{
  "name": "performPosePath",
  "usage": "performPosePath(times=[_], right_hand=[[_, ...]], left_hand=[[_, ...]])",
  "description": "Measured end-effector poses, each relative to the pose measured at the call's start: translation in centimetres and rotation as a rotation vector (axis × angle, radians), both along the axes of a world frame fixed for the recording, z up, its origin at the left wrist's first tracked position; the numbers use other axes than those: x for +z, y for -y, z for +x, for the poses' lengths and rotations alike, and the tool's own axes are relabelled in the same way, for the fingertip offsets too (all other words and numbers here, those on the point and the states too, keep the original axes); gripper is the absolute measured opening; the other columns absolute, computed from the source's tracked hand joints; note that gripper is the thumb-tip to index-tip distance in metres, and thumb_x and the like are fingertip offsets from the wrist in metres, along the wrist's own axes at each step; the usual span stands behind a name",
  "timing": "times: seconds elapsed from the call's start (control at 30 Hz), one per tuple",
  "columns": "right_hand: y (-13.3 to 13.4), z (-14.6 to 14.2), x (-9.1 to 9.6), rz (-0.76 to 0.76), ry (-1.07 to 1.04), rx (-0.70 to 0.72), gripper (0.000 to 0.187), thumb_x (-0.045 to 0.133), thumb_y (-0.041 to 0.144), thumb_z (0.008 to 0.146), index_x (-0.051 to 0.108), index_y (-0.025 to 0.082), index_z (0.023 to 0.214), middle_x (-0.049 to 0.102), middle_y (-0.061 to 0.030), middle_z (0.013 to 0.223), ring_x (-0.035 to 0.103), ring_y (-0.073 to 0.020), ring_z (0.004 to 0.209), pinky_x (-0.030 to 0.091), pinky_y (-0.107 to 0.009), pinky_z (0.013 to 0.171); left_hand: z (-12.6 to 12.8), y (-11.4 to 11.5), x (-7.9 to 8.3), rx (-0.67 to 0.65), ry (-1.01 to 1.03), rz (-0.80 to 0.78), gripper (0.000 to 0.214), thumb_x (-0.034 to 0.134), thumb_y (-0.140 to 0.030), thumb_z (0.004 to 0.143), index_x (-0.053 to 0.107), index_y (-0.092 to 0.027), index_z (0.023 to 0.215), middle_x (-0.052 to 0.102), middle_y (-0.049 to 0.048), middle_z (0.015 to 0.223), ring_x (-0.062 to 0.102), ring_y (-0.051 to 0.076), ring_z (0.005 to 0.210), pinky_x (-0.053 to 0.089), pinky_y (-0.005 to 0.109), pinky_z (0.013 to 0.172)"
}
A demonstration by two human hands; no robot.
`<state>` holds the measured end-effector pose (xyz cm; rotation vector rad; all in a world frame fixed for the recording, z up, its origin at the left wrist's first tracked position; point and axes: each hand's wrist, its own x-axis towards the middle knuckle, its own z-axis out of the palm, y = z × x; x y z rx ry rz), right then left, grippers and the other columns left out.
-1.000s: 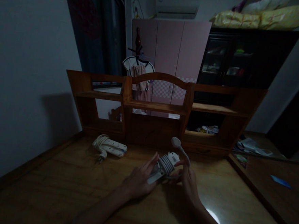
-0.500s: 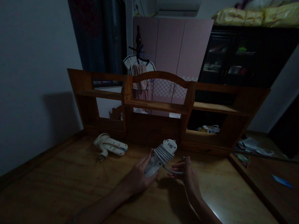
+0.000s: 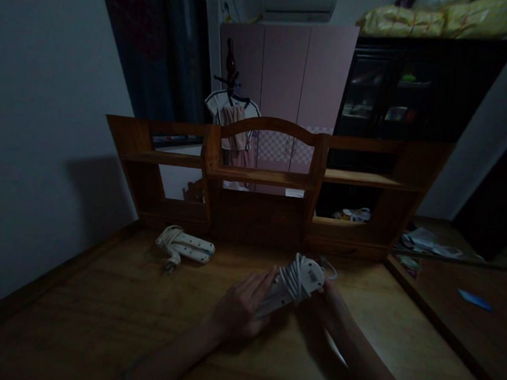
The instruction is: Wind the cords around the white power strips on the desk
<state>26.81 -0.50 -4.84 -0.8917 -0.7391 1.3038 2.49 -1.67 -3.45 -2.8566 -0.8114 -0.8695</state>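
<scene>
A white power strip (image 3: 272, 298) is tilted above the desk, its grey-white cord (image 3: 294, 279) wound in several loops around its far part. My left hand (image 3: 243, 305) is closed around the near end of the strip. At the strip's far right end, my right hand (image 3: 326, 299) is closed by the loose end of the cord, its fingers mostly hidden behind the strip. A free loop of cord sticks out just above that hand. To the left, a second white power strip (image 3: 193, 248) lies on the desk with its cord bundled and its plug (image 3: 170, 266) towards me.
The wooden desk (image 3: 110, 313) carries a low shelf unit (image 3: 260, 179) along its back edge. A wall (image 3: 44, 140) borders the left side. Beyond stand a pink wardrobe (image 3: 283, 76) and a dark cabinet (image 3: 434, 92). A blue flat item (image 3: 475, 299) lies to the right.
The held power strip has swung to the right and lies flatter. My right hand has gone from beside the strip, pulling cord, to behind its far end. The view has shifted slightly.
</scene>
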Motion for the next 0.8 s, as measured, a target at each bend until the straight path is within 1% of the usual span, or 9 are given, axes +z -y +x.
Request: performPosePath(times=[0.13,0.23,0.3,0.43,0.47,0.53,0.63,0.73,0.8], right_hand=[[0.0,-0.1,-0.2,0.040,-0.044,0.006,0.020,0.069,0.031,0.073,0.067,0.024,0.091,0.070,-0.0031,0.095,0.065,-0.0216,0.091,0.052,-0.032,0.080],[-0.3,0.3,0.0,0.010,-0.078,-0.016,0.024,0.072,0.027,0.071,0.067,0.023,0.094,0.071,-0.0028,0.098,0.066,-0.0197,0.089,0.054,-0.029,0.077],[-0.6,0.8,0.3,0.003,-0.124,-0.032,0.026,0.073,0.027,0.072,0.067,0.022,0.097,0.070,-0.0035,0.101,0.066,-0.0184,0.090,0.055,-0.028,0.078],[-1.1,1.9,0.7,0.074,-0.224,-0.150,0.019,0.075,0.026,0.072,0.068,0.018,0.088,0.069,-0.0058,0.108,0.060,-0.0177,0.110,0.052,-0.022,0.092],[-1.1,2.0,0.8,0.087,-0.237,-0.178,0.017,0.075,0.026,0.072,0.068,0.018,0.085,0.069,-0.0058,0.108,0.058,-0.0175,0.114,0.050,-0.021,0.094],[-1.0,2.0,1.0,0.089,-0.239,-0.185,0.017,0.075,0.028,0.073,0.067,0.019,0.085,0.068,-0.0042,0.109,0.054,-0.0162,0.119,0.048,-0.021,0.098],[-0.4,1.6,1.4,0.050,-0.213,-0.111,0.022,0.073,0.034,0.075,0.068,0.020,0.092,0.068,-0.0046,0.111,0.054,-0.0170,0.120,0.047,-0.025,0.100],[0.4,0.3,2.0,0.009,-0.145,0.066,0.032,0.072,0.039,0.074,0.069,0.018,0.098,0.065,-0.0099,0.118,0.055,-0.0222,0.118,0.047,-0.034,0.100],[1.2,-1.1,2.4,0.014,-0.010,0.159,0.036,0.070,0.043,0.075,0.069,0.019,0.102,0.063,-0.0106,0.121,0.057,-0.0247,0.115,0.048,-0.039,0.097]], left_hand=[[0.0,-0.2,0.1,0.013,0.008,-0.054,0.087,0.055,-0.027,0.078,0.008,-0.013,0.149,0.038,0.0145,0.146,0.041,0.028,0.129,0.036,0.046,0.106],[-0.4,-0.4,0.4,-0.016,-0.018,-0.078,0.088,0.056,-0.026,0.076,0.009,-0.017,0.149,0.039,0.0134,0.145,0.043,0.028,0.128,0.037,0.046,0.105],[-0.5,-0.5,0.5,-0.007,-0.039,-0.098,0.088,0.058,-0.025,0.074,0.013,-0.019,0.149,0.043,0.0125,0.142,0.045,0.028,0.125,0.038,0.045,0.104],[-0.4,-0.5,0.2,0.128,0.001,-0.160,0.087,0.061,-0.024,0.073,0.018,-0.023,0.148,0.051,0.0118,0.132,0.049,0.029,0.119,0.043,0.045,0.098],[-0.3,-0.6,0.1,0.176,0.039,-0.177,0.085,0.061,-0.025,0.074,0.020,-0.024,0.148,0.053,0.0118,0.130,0.050,0.029,0.117,0.044,0.045,0.097],[-0.3,-1.0,-0.1,0.276,0.147,-0.214,0.080,0.061,-0.029,0.077,0.023,-0.024,0.147,0.055,0.0116,0.126,0.051,0.028,0.115,0.043,0.045,0.097],[-0.5,-1.8,-0.4,0.395,0.341,-0.303,0.072,0.062,-0.035,0.080,0.030,-0.025,0.143,0.052,0.0111,0.131,0.051,0.027,0.118,0.042,0.042,0.099],[-1.1,-2.7,-0.5,0.515,0.506,-0.416,0.067,0.060,-0.041,0.081,0.036,-0.018,0.140,0.050,0.0139,0.136,0.050,0.027,0.122,0.041,0.040,0.100],[-1.4,-3.1,-0.4,0.568,0.573,-0.422,0.068,0.059,-0.043,0.082,0.035,-0.015,0.139,0.049,0.0154,0.137,0.048,0.027,0.125,0.040,0.040,0.101]])
